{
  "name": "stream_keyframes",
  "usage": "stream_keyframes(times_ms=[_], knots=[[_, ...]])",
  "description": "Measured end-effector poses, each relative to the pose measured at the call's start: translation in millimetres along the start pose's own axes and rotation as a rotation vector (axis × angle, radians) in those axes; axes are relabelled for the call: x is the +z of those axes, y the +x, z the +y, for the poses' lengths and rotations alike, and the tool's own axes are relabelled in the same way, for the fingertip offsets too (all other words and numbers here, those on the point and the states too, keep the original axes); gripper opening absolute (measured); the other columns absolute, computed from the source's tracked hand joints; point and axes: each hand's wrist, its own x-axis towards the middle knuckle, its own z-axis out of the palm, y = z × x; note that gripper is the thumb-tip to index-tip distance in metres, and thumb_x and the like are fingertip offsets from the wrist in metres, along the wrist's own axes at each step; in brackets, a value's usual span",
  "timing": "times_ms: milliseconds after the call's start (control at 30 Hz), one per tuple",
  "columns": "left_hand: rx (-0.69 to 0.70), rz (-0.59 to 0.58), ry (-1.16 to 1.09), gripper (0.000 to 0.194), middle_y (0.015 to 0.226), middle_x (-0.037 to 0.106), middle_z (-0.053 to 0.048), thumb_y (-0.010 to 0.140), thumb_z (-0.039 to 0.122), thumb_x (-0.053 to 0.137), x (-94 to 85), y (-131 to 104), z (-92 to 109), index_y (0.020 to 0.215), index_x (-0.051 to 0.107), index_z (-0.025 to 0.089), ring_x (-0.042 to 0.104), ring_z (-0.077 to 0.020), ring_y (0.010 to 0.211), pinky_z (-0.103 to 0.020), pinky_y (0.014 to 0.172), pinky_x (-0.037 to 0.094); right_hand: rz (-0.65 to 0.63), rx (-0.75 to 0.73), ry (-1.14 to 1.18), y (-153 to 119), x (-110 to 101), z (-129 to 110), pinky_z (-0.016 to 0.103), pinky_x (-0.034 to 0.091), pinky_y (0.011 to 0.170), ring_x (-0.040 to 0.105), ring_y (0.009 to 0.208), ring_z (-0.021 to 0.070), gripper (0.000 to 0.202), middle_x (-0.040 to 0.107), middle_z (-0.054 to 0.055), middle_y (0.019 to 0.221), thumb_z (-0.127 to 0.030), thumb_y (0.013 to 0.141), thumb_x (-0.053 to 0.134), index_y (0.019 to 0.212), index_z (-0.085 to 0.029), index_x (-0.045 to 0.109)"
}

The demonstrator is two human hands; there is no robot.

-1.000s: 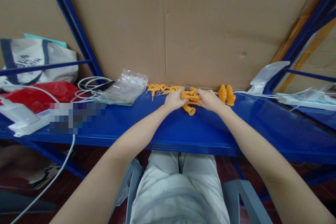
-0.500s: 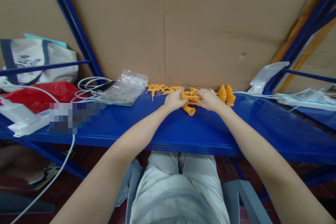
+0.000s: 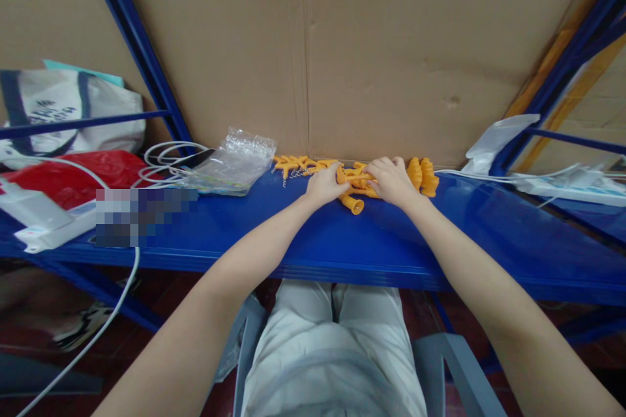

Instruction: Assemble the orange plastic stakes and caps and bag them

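Observation:
Several orange plastic pieces lie along the back of the blue shelf. My left hand is closed on the left end of an orange part, thumb near its end. On the right side of the same part, my right hand has its fingers curled round it. A round-mouthed orange tube sticks out below, between my hands. Left of my left hand are branched orange pieces with thin coiled bits. Ribbed orange pieces stand just right of my right hand.
Clear plastic bags and looped white cable lie to the left, beside a red bag and a white power strip. Cardboard rises behind the blue shelf. Another power strip is at right.
My right hand has shifted slightly, its knuckles raised and its fingers moved up along the orange part. My left hand has stayed nearly in place.

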Motion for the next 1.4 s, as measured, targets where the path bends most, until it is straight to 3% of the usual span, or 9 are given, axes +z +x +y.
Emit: stream_keyframes(times_ms=[567, 700, 1000, 1233, 1400], knots=[[-0.037, -0.048, 0.016, 0.052, 0.11, 0.073, -0.01, 0.08, 0.041, 0.064, -2.7, 1.6, 3.1, 0.125, 0.062, 0.016, 0.067, -0.0278, 0.107, -0.033, 0.088, 0.052, -0.022, 0.023, -0.07, 0.2, -2.8, 2.7, 0.044, 0.031, 0.091, 0.052, 0.107, 0.0307, 0.025, 0.069, 0.013, 0.11, -0.014, 0.091, 0.048, 0.11, -0.018, 0.064], [-0.074, -0.034, 0.023, 0.048, 0.106, 0.073, -0.011, 0.08, 0.039, 0.064, -4.0, 4.0, -4.6, 0.121, 0.065, 0.015, 0.068, -0.0281, 0.104, -0.034, 0.088, 0.053, -0.012, 0.132, -0.053, -3.0, -0.1, 17.6, 0.046, 0.033, 0.091, 0.053, 0.108, 0.0321, 0.026, 0.069, 0.015, 0.11, -0.015, 0.09, 0.046, 0.109, -0.017, 0.064], [-0.086, -0.02, 0.006, 0.05, 0.106, 0.074, -0.012, 0.08, 0.037, 0.065, -4.2, 4.7, -7.0, 0.125, 0.065, 0.014, 0.068, -0.0279, 0.104, -0.034, 0.09, 0.053, 0.157, 0.493, 0.072, -10.7, 1.0, 62.8, 0.052, 0.038, 0.09, 0.057, 0.107, 0.0355, 0.034, 0.067, 0.018, 0.112, -0.033, 0.09, 0.052, 0.119, -0.018, 0.06], [-0.083, -0.013, 0.031, 0.055, 0.111, 0.073, -0.013, 0.081, 0.038, 0.064, -2.1, 5.0, -7.4, 0.13, 0.062, 0.014, 0.066, -0.0283, 0.11, -0.034, 0.093, 0.052, -0.095, 0.8, 0.08, -23.2, 5.3, 98.1, 0.048, 0.049, 0.084, 0.066, 0.101, 0.0338, 0.04, 0.071, 0.015, 0.105, -0.038, 0.079, 0.067, 0.114, -0.021, 0.067], [-0.067, -0.023, 0.03, 0.055, 0.11, 0.074, -0.013, 0.082, 0.038, 0.064, -1.1, 5.5, -8.6, 0.13, 0.061, 0.012, 0.068, -0.0279, 0.108, -0.033, 0.092, 0.052, -0.223, 0.828, 0.077, -29.6, 6.5, 110.6, 0.043, 0.054, 0.083, 0.068, 0.103, 0.0338, 0.039, 0.072, 0.018, 0.109, -0.031, 0.075, 0.07, 0.112, -0.017, 0.071]])
